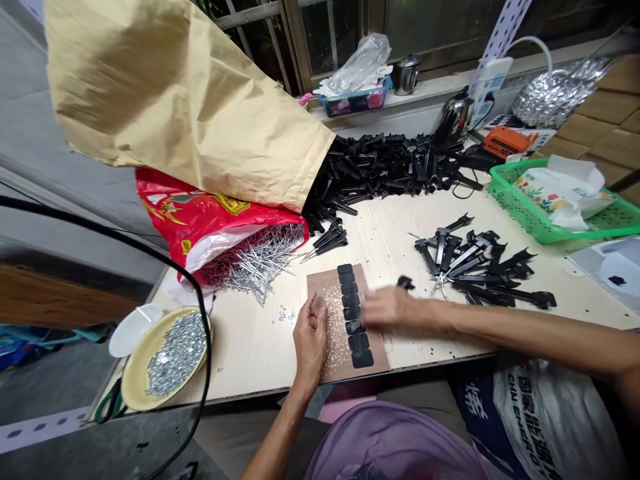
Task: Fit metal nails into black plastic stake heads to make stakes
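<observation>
My left hand (311, 340) rests at the left edge of a brown board (377, 357), its fingers curled in toward the thumb; anything between them is too small to make out. My right hand (387, 310) is smeared by motion over the board's right side, beside a column of black rounded pads (359, 342). Just past its knuckles shows a blurred black piece (405, 283); I cannot tell whether the hand holds it. Tiny pale bits (333, 333) are scattered over the board, left of the pads.
To the right lies a heap of black plastic parts with metal pins (465, 263). A red bag (200, 217) spills metal pins (255, 260). More black parts (395, 163) pour from a paper sack (200, 100). A yellow bowl (133, 377) holds small metal pieces; a green basket (530, 213) stands right.
</observation>
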Action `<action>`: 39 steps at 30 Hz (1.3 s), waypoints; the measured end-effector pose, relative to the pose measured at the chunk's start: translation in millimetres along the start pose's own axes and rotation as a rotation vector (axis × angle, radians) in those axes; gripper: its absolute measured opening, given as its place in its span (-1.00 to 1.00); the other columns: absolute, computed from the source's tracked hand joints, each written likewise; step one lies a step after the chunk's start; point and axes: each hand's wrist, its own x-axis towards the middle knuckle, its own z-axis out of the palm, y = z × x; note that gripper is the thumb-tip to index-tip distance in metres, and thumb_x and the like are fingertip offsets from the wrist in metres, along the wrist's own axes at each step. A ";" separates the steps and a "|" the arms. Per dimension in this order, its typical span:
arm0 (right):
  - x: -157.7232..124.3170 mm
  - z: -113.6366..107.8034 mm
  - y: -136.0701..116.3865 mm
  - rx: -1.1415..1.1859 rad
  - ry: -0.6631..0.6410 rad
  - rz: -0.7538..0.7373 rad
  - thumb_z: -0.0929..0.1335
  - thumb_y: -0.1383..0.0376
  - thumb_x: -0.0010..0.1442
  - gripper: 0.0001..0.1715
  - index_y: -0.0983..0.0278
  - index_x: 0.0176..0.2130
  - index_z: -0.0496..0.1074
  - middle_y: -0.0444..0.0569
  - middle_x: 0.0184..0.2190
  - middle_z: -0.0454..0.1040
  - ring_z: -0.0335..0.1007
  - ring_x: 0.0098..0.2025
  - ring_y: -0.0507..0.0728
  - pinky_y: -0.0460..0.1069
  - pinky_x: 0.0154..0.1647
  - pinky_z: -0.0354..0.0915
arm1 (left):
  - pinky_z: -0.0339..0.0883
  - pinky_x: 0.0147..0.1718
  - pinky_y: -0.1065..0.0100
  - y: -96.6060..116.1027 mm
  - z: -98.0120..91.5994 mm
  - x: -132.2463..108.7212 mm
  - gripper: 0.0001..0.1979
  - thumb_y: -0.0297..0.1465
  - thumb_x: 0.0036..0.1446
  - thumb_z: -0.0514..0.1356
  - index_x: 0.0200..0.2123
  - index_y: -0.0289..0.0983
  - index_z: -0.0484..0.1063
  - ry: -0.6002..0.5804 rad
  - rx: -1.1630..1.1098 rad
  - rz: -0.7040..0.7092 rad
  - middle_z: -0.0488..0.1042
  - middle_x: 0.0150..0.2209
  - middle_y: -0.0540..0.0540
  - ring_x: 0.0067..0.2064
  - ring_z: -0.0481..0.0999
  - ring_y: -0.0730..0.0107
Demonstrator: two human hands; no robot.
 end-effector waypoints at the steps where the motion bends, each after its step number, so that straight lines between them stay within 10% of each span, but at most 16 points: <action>1: 7.2 -4.8 7.8 -0.003 0.081 0.141 0.06 0.38 0.35 -0.58 0.26 -0.31 0.41 -0.09 -0.43 0.37 0.20 -0.36 0.03 -0.05 -0.45 0.18 | 0.22 -0.42 0.40 0.2 -0.2 -0.1 -0.49 -0.16 0.14 0.10 0.12 -0.24 0.29 0.004 0.023 -0.001 0.39 -0.35 -0.06 -0.47 0.27 0.43; 3: 17.4 -9.0 18.9 -0.006 0.173 0.243 0.06 0.35 0.35 -0.57 0.30 -0.35 0.40 -0.07 -0.46 0.37 0.18 -0.38 0.04 -0.04 -0.47 0.18 | 0.24 -0.38 0.38 0.3 -0.6 -0.9 -0.49 -0.16 0.16 0.08 0.13 -0.23 0.27 0.015 0.073 0.002 0.42 -0.30 -0.09 -0.44 0.30 0.42; 8: 3.8 7.1 6.7 0.090 0.008 -0.070 0.14 0.36 0.33 -0.64 0.25 -0.38 0.41 -0.17 -0.50 0.36 0.18 -0.42 -0.02 -0.09 -0.48 0.19 | 0.25 -0.39 0.38 0.2 0.0 -2.4 -0.49 -0.17 0.18 0.05 0.16 -0.22 0.23 0.006 0.099 -0.017 0.40 -0.33 -0.07 -0.44 0.32 0.42; 13: 3.2 2.6 39.7 0.067 0.120 0.232 0.13 0.23 0.35 -0.64 0.29 -0.23 0.43 -0.04 -0.33 0.42 0.24 -0.28 0.05 -0.04 -0.38 0.22 | 0.25 -0.36 0.38 -0.9 0.8 -1.9 -0.50 -0.17 0.18 0.05 0.16 -0.20 0.23 0.005 0.090 -0.025 0.40 -0.31 -0.07 -0.40 0.35 0.40; 22: 23.7 5.8 67.6 0.040 0.173 0.317 0.17 0.16 0.33 -0.63 0.28 -0.22 0.46 -0.02 -0.30 0.45 0.28 -0.21 0.08 -0.02 -0.31 0.22 | 0.26 -0.38 0.39 -2.3 1.1 -1.8 -0.51 -0.19 0.17 0.07 0.14 -0.22 0.25 0.016 0.046 -0.019 0.39 -0.32 -0.06 -0.44 0.33 0.44; 32: -35.4 -104.5 70.7 -0.463 0.162 0.426 0.23 -0.07 0.21 -0.54 0.17 -0.41 0.48 -0.03 -0.42 0.45 0.27 -0.34 0.13 0.05 -0.35 0.06 | 0.25 -0.35 0.41 -2.3 0.1 -4.5 -0.54 -0.22 0.16 0.10 0.12 -0.23 0.29 0.009 -0.050 -0.025 0.36 -0.35 -0.04 -0.43 0.30 0.47; 39: 106.9 0.6 77.8 -0.343 0.122 0.279 0.21 0.18 0.31 -0.67 0.26 -0.33 0.46 0.00 -0.35 0.45 0.23 -0.26 0.14 0.01 -0.31 0.06 | 0.28 -0.31 0.41 -14.8 -25.4 -0.2 -0.61 -0.21 0.16 0.11 0.02 -0.23 0.39 0.161 -0.149 -0.074 0.40 -0.29 -0.08 -0.32 0.40 0.42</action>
